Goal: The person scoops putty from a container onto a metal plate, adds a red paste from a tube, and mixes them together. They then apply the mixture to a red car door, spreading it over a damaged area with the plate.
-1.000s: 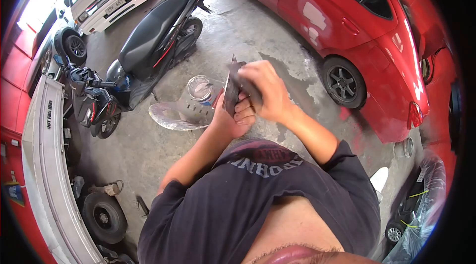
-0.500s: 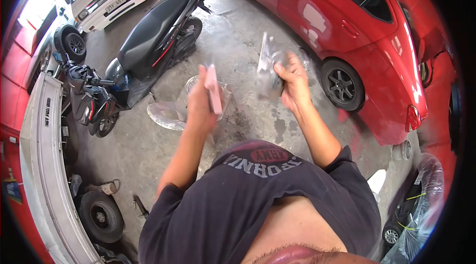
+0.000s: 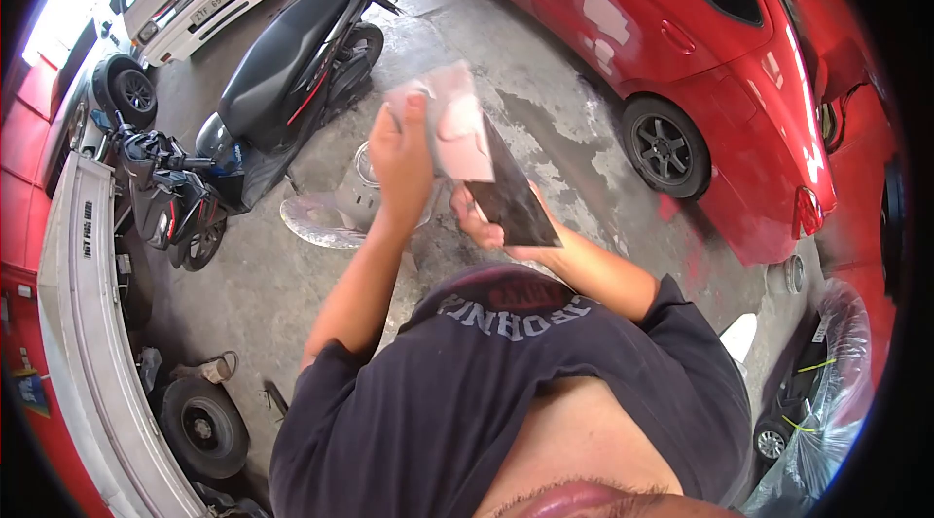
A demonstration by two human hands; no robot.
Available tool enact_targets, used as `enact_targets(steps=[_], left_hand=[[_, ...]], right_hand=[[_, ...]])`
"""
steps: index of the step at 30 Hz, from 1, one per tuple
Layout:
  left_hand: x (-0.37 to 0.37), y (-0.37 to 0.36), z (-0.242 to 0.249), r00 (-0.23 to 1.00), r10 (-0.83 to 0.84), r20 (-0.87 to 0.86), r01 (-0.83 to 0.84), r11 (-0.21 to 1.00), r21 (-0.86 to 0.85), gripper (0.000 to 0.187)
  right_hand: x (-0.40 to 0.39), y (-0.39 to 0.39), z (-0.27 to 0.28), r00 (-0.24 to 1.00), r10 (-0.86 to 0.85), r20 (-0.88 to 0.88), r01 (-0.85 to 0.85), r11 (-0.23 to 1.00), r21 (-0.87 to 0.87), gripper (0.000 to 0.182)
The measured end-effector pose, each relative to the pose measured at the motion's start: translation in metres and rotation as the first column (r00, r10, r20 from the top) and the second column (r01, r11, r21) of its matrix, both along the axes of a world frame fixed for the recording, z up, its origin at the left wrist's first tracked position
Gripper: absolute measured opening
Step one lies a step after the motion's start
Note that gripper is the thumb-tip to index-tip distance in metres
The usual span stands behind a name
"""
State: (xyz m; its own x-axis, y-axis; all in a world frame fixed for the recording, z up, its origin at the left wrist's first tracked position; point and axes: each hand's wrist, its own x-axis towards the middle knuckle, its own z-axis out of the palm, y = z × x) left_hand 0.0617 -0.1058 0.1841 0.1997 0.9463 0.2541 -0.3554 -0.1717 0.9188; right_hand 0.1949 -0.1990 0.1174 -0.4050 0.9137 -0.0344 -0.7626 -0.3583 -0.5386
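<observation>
Pale-smeared plate [image 3: 464, 134]: was held in front of the torso, above the concrete floor [image 3: 255, 323]; its lower end overlapped the dark plate, and contact between the faces could not be told.
Dark plate [image 3: 518, 205]: slanted from the pale one to a lower corner near the shirt [image 3: 584, 392].
Left hand [image 3: 404, 166]: grasped the pale-smeared plate, a digit laid over its face.
Right hand [image 3: 474, 218]: grasped the dark plate, fingers along its left edge.
Handling, as judged: called for a steady dark plate, light even pressure and fingers clear of the smear.
Can [image 3: 366, 166]: stood near the far edge of the white plastic stand [image 3: 316, 226].
Red sedan [image 3: 720, 80]: stood forward and right, its side marked by pale patches [image 3: 605, 14].
</observation>
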Motion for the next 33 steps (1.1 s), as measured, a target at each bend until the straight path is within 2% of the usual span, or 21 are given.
enact_targets(steps=[1,2,3,4,5,6,7,8,11,14,17,20,23,24,25,26,27,28,29,31,33], left_hand=[[0.005,-0.009,-0.012,0.974,0.008,-0.226,0.037,0.981,0.191,0.033],[0.010,-0.028,-0.024,0.898,0.063,-0.435,0.112,0.924,0.365,0.032],[0.010,-0.044,-0.031,0.778,0.158,-0.607,0.220,0.837,0.501,0.032],[0.007,-0.051,-0.029,0.777,0.124,-0.617,0.194,0.886,0.422,0.032],[0.005,-0.057,-0.025,0.777,0.086,-0.623,0.168,0.926,0.338,0.032],[0.004,-0.059,-0.024,0.779,0.043,-0.626,0.146,0.958,0.247,0.033],[0.001,-0.047,-0.032,0.937,-0.054,-0.345,0.071,0.997,0.037,0.034],[-0.006,-0.034,-0.036,0.997,-0.070,-0.014,0.066,0.978,-0.196,0.036],[-0.022,-0.019,-0.027,0.969,0.040,0.242,0.079,0.884,-0.461,0.033],[-0.024,-0.012,-0.046,0.974,0.036,0.226,0.083,0.864,-0.497,0.032],[-0.022,-0.006,-0.060,0.992,0.072,0.105,-0.020,0.904,-0.428,0.030],[-0.020,0.000,-0.066,0.995,0.099,0.033,-0.088,0.964,-0.253,0.029],[-0.020,0.004,-0.062,0.974,0.221,-0.050,-0.224,0.972,-0.072,0.031],[-0.022,0.004,-0.059,0.973,0.220,-0.073,-0.223,0.974,-0.041,0.031],[-0.024,0.004,-0.055,0.971,0.220,-0.096,-0.221,0.975,-0.008,0.030],[-0.027,0.005,-0.049,0.968,0.221,-0.118,-0.219,0.975,0.025,0.030],[-0.030,0.004,-0.042,0.985,0.166,-0.048,-0.167,0.986,-0.026,0.030],[-0.034,0.001,-0.034,0.993,0.113,0.026,-0.111,0.991,-0.073,0.030],[-0.036,-0.001,-0.028,0.992,0.064,0.105,-0.052,0.992,-0.116,0.029],[-0.037,-0.006,-0.021,0.997,0.063,0.036,-0.059,0.992,-0.114,0.028],[-0.033,-0.011,-0.018,0.994,0.064,-0.083,-0.068,0.996,-0.050,0.027]], right_hand=[[0.002,0.007,0.003,0.992,-0.125,0.020,0.126,0.990,-0.060,0.038],[0.002,0.015,0.007,0.968,-0.246,0.046,0.249,0.962,-0.114,0.037],[0.022,0.030,-0.011,0.885,-0.342,0.316,0.332,0.939,0.086,0.034],[0.042,0.045,-0.028,0.696,-0.457,0.554,0.370,0.889,0.269,0.030],[0.053,0.053,-0.025,0.770,-0.460,0.443,0.467,0.879,0.101,0.026],[0.062,0.058,-0.024,0.818,-0.478,0.320,0.527,0.846,-0.084,0.023],[0.067,0.058,-0.023,0.836,-0.513,0.194,0.548,0.791,-0.272,0.021],[0.069,0.054,-0.018,0.801,-0.569,0.186,0.599,0.766,-0.233,0.021],[0.073,0.047,-0.004,0.717,-0.679,0.159,0.697,0.705,-0.131,0.031],[0.065,0.035,0.004,0.714,-0.691,0.115,0.700,0.703,-0.121,0.040],[0.054,0.027,0.012,0.689,-0.703,0.178,0.719,0.693,-0.049,0.042],[0.038,0.009,0.038,0.817,-0.577,0.008,0.577,0.817,0.000,0.047],[0.017,-0.003,0.029,0.778,-0.605,0.168,0.600,0.795,0.088,0.058],[0.004,-0.014,0.030,0.774,-0.588,0.236,0.593,0.803,0.056,0.062],[0.001,-0.022,0.021,0.689,-0.580,0.435,0.526,0.813,0.250,0.056],[0.002,-0.026,0.004,0.550,-0.581,0.600,0.405,0.814,0.417,0.050],[0.006,-0.026,-0.011,0.368,-0.595,0.715,0.239,0.803,0.545,0.045],[0.019,-0.024,-0.018,0.222,-0.633,0.742,0.141,0.774,0.618,0.044],[0.033,-0.020,-0.011,0.154,-0.700,0.698,0.115,0.714,0.691,0.047],[0.054,-0.009,0.013,0.027,-0.809,0.588,0.051,0.588,0.807,0.054],[0.052,0.005,0.071,-0.220,-0.904,0.365,-0.231,0.412,0.881,0.062]])
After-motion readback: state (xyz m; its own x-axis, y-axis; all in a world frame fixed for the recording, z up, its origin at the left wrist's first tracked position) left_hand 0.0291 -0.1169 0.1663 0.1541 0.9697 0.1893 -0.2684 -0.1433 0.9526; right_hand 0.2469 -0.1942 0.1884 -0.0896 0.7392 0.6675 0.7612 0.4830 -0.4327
